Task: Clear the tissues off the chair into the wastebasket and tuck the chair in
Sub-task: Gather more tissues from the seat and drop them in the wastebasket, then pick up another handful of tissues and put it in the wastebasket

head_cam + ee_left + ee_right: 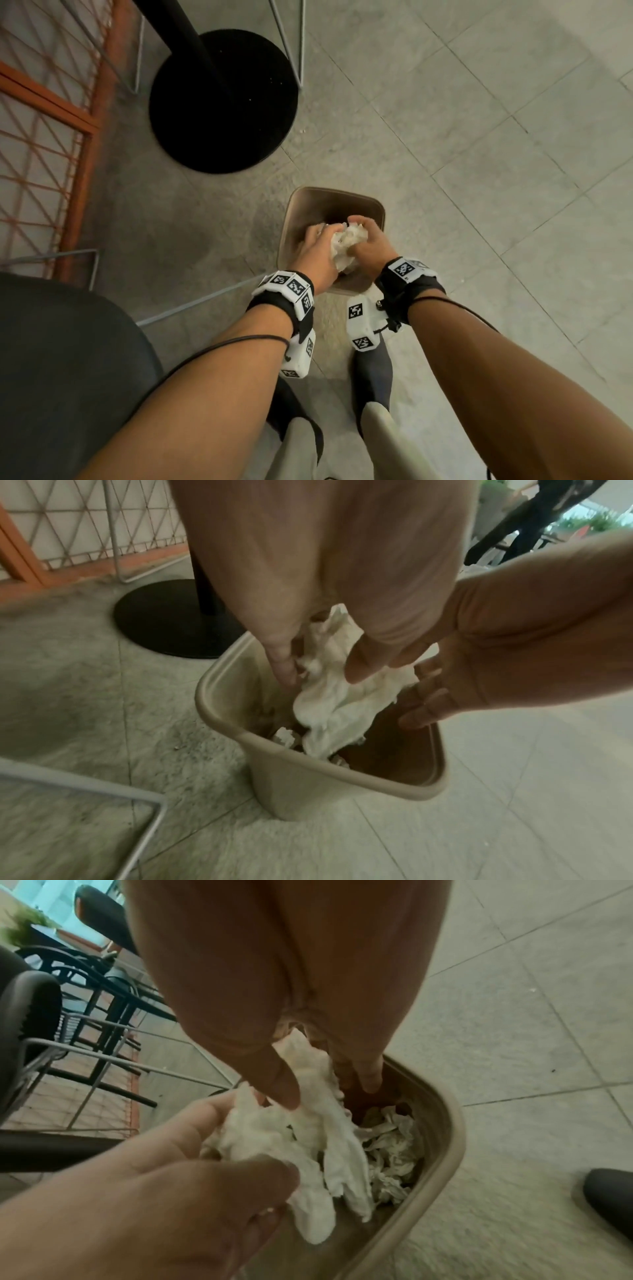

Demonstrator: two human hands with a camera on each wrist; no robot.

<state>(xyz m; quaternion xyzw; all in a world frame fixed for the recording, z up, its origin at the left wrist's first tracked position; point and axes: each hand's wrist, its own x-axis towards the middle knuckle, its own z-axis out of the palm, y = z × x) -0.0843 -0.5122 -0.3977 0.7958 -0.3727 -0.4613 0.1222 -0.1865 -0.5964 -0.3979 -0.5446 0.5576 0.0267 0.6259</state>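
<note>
A wad of white tissues (344, 245) hangs over the mouth of the beige wastebasket (337, 193) on the floor. My left hand (317, 246) and right hand (368, 240) cup it from either side. In the left wrist view the tissues (335, 704) sit between my left thumb and fingers and droop past the basket rim (342, 775). In the right wrist view my right hand (329, 1091) has the tissues (308, 1139) between thumb and fingers. More crumpled tissues (390, 1156) lie inside the basket. The dark chair seat (68, 359) is at lower left.
A black round table base (222, 102) with its post stands just beyond the basket. An orange lattice screen (41, 154) runs along the left. Thin metal chair legs (191, 303) cross the floor between chair and basket. My feet (373, 370) stand right behind the basket.
</note>
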